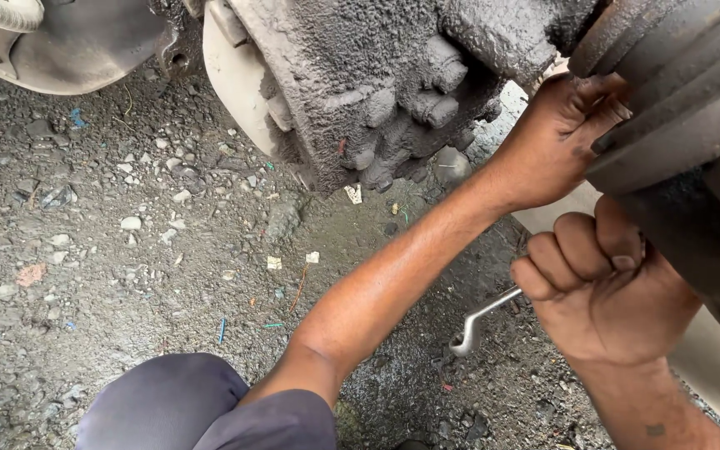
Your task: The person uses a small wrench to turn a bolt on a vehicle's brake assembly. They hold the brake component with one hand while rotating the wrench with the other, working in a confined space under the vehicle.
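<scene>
The right hand [602,287], at about 4 o'clock in the view, is curled into a tight fist around the shaft of a metal wrench [481,321]. The fingers wrap fully over it, so only the free ring end shows, sticking out low toward 7 o'clock above the ground. The other end is hidden behind the fist and the dark wheel drum [677,108], so what it sits on cannot be told. A full-fist grip like this suits hard pulling on a stiff fitting.

The left hand [564,137], at about 2 o'clock, reaches up from a long outstretched forearm and presses against the edge of the drum. Its fingers are bent and tucked into the gap under the drum's rim; whether they pinch something small there or simply brace cannot be told. Its place beside the drum looks like a steadying hold while the other hand works the tool.

At 12 o'clock hangs a mud-caked axle housing [377,83], with several thick bolt heads crusted in grey dirt on its lower face. The gravel ground [127,250] fills the left half, littered with small stones and scraps of paper and coloured wire. At 7 o'clock the person's knee [185,400] in grey-blue trousers shows a crouch close to the work.

Counted: two hands, one wrench, one drum, one housing, one knee.
</scene>
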